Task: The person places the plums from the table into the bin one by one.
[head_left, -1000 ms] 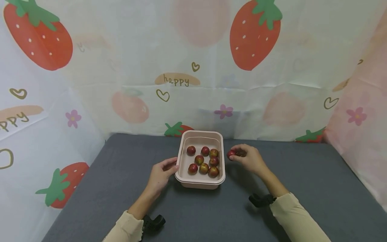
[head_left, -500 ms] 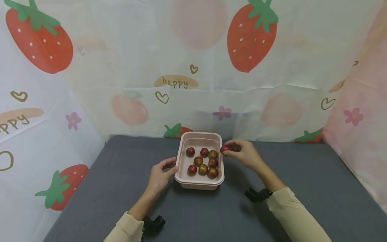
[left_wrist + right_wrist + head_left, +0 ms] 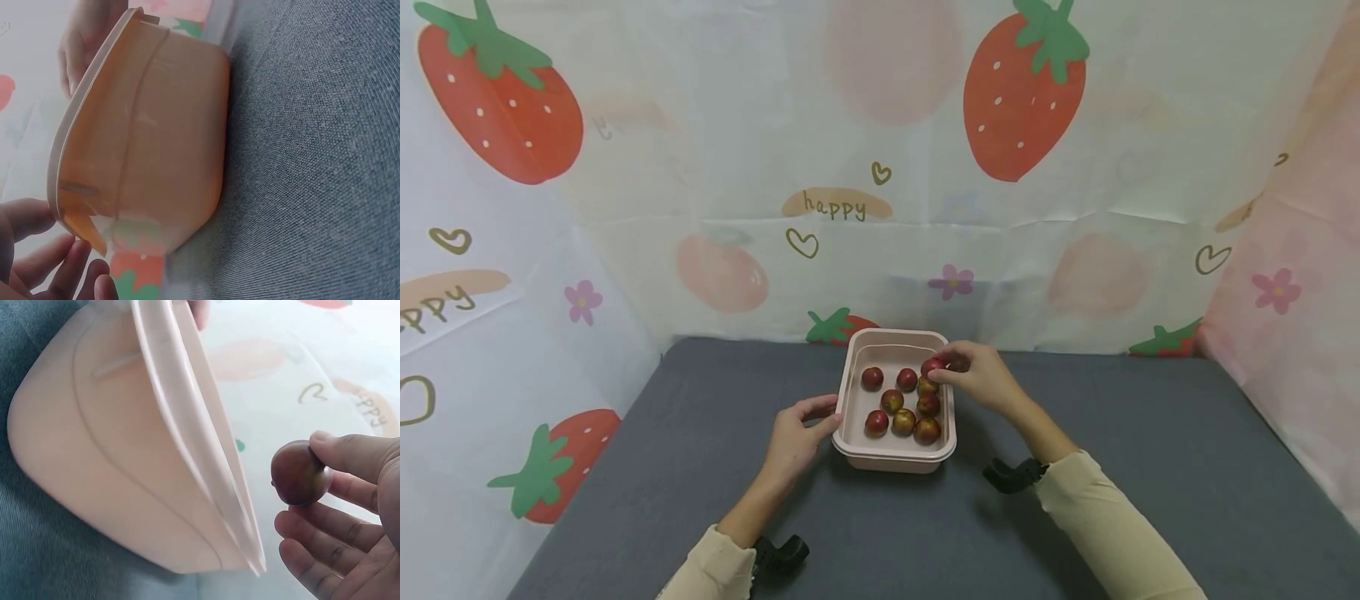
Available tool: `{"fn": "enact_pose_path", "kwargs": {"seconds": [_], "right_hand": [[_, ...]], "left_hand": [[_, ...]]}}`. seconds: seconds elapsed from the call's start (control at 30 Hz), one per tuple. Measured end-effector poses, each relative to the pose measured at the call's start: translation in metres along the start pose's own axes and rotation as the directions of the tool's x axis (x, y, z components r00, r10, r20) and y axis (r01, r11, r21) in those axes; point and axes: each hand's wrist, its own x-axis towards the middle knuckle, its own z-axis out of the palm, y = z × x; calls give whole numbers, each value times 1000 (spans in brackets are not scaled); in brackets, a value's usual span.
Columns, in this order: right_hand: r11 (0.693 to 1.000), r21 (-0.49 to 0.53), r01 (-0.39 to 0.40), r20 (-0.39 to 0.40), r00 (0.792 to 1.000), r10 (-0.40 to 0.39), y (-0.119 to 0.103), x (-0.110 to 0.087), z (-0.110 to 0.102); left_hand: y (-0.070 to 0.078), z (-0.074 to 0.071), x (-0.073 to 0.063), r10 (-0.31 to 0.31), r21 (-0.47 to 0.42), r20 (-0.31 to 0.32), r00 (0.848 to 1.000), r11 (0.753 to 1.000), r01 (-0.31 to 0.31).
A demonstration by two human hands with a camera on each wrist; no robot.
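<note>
A pale pink plastic container [image 3: 893,464] stands on the cloth with several red-and-greenish plums [image 3: 876,423] spread over its bottom. My left hand [image 3: 797,433] holds the container's left rim, thumb and fingers on either side of its edge in the left wrist view. Over the right rim, near the back right corner, my right hand [image 3: 981,377] pinches one dark red plum [image 3: 301,474] between thumb and fingers. That plum is above the container's edge, and its lower fingers are loosely spread in the right wrist view.
A dark grey cloth [image 3: 715,375] covers the table. Behind it hangs a white sheet [image 3: 737,150] printed with strawberries, and more printed sheeting closes off both sides. Black wrist devices [image 3: 1015,475] sit at both sleeves.
My right hand has carried its plum leftward from beside the container to above its back right part. The left hand keeps its grip on the left rim.
</note>
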Motion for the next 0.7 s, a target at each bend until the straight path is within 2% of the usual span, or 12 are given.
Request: {"fn": "enact_pose_path", "kwargs": {"seconds": [0.23,0.7], "right_hand": [[999,-32,-3,24,1000,4,-7,7,9],[999,-13,-31,85,996,32,-13,16,30]], "left_hand": [[0,0,1,9,15,-2,1000,1000,-9],[5,-2,-4,19,39,-5,1000,999,-19]]}}
